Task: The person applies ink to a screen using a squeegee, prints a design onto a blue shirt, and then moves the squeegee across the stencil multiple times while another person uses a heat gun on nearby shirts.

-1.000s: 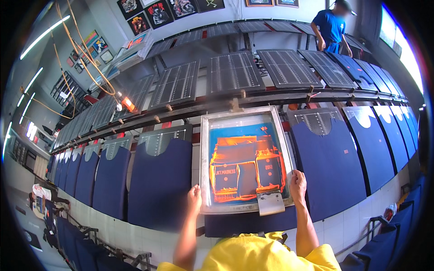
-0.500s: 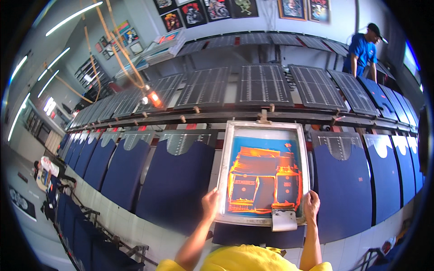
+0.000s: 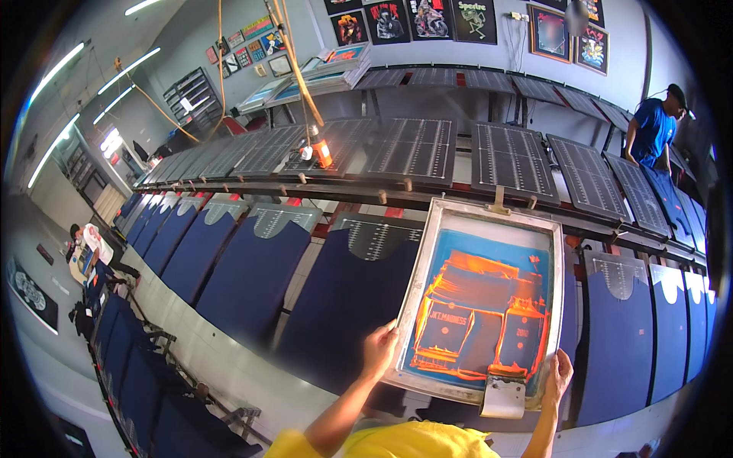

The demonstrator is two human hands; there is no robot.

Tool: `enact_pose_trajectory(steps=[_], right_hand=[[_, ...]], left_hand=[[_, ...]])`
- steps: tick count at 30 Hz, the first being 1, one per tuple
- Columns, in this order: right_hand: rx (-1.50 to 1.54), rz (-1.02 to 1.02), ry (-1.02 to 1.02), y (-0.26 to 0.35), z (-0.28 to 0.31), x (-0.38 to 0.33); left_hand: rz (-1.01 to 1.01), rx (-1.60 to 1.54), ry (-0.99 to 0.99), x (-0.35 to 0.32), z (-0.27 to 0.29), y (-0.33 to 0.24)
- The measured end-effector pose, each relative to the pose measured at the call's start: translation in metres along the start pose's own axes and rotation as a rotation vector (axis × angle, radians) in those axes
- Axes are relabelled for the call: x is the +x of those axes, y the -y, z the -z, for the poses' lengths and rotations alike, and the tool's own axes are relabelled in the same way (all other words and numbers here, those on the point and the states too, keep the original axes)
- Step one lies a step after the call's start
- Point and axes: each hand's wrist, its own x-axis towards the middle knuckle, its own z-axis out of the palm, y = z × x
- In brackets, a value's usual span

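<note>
Between my hands is a silk screen frame (image 3: 557, 282), its pale rim worn and stained, its mesh blue and smeared with bright orange ink. My left hand (image 3: 379, 349) grips the rim's left side near the bottom corner. On the lower right side my right hand (image 3: 560, 374) is closed at the edge, thumb and fingers bent round it. A pale metal plate (image 3: 504, 395) is fixed at the near rim, and a metal tab (image 3: 499, 200) sticks out at the far rim. Underneath, the frame hides most of the board and cloth.
Dark blue shirt pieces (image 3: 347, 305) lie on sloping boards left and right. Beyond a long rail (image 3: 366, 192) stand grey printing boards (image 3: 412, 149). An orange heat lamp or gun (image 3: 321, 153) hangs by a cord. A co-worker in blue (image 3: 650, 130) stands far right; another person (image 3: 99, 248) is far left.
The view has swung left, so boards and screen frame sit further right. The frame appears more tilted in the picture. Both hands stay at its sides.
</note>
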Motion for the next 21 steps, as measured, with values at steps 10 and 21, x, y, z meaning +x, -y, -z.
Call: enact_pose_trajectory(steps=[10, 21], right_hand=[[-0.035, -0.026, -0.006, 0.039, -0.204, -0.109], [-0.208, 0.064, -0.001, 0.055, -0.301, -0.115]], left_hand=[[0.019, 0.055, -0.062, 0.069, 0.205, 0.045], [0.124, 0.100, -0.042, 0.130, 0.275, 0.072]])
